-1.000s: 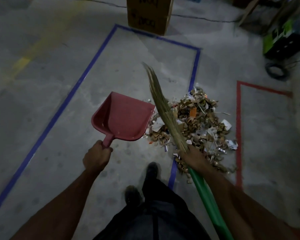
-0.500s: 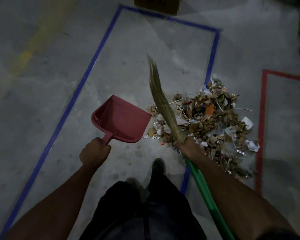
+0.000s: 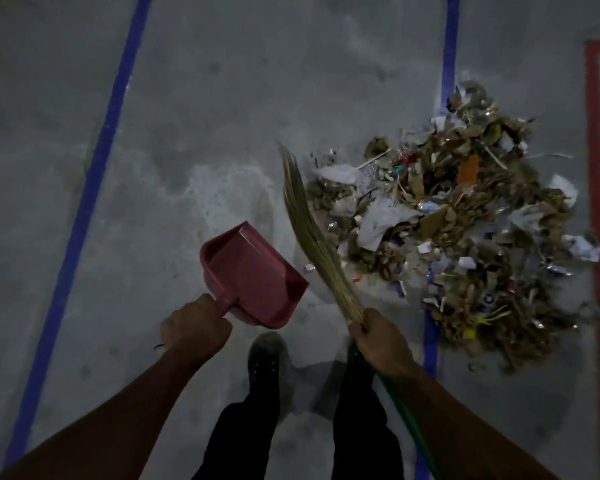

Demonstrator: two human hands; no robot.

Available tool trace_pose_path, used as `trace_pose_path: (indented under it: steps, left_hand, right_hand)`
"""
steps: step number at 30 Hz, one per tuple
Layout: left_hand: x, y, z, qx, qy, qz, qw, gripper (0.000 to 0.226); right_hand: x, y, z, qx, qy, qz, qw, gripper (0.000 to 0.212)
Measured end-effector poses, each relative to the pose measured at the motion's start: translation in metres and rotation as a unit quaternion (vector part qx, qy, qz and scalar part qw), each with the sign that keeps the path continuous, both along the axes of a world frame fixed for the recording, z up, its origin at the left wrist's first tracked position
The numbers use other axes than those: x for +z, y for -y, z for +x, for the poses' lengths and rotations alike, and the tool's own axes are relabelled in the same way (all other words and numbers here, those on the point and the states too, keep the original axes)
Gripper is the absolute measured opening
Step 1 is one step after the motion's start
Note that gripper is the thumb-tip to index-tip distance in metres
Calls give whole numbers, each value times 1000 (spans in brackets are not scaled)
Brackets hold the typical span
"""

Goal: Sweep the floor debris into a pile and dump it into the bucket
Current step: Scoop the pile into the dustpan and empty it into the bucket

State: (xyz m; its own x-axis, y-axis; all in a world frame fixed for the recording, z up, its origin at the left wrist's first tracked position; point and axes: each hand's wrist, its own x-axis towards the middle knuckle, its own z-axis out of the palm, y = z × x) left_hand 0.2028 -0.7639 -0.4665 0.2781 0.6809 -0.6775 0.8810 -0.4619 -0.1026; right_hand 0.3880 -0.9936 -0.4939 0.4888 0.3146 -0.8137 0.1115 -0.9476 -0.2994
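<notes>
Debris point(image 3: 458, 230) lies heaped on the concrete floor point(image 3: 222, 116) ahead and to my right, spilling over the blue tape line point(image 3: 449, 57). My right hand point(image 3: 381, 341) clenches the broom point(image 3: 312, 237) where bristles meet the green handle, bristles pointing away beside the pile. My left hand point(image 3: 194, 329) grips the red dustpan point(image 3: 253, 275) by its handle.

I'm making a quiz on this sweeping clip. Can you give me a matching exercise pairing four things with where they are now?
Things:
1. dustpan
2. broom
3. debris pile
4. red tape line

Places:
A. far right on the floor
B. gripped by the right hand
C. heaped between blue and red tape
D. held by the left hand

Pairs: 1-D, 2-B, 3-C, 4-A
</notes>
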Motion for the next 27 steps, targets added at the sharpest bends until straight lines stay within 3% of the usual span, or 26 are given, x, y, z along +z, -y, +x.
trace_pose_path:
  steps: [6, 8, 11, 16, 20, 27]
  left_hand:
    - [-97, -7, -16, -51, -14, 0, 999, 22]
    - [-119, -4, -20, -58, -5, 3, 998, 22]
    - [-144, 2, -23, -50, 6, 2, 999, 21]
    - [-166, 8, -16, -47, 27, 11, 998, 23]
    - [-168, 7, -5, -50, 41, 16, 998, 25]
    - [-151, 7, 19, -55, 64, 14, 996, 18]
  right_hand:
    - [-114, 24, -24, 68, -5, -55, 996, 29]
    - [-138, 40, -17, 78, 17, -56, 995, 26]
    - [-165, 55, 4, 84, 84, -60, 991, 39]
    - [-180, 57, 46, 93, 155, -83, 980, 40]
    - [-177, 58, 70, 9, 155, -126, 980, 41]
    - [-132, 76, 63, -96, 155, -34, 983, 42]
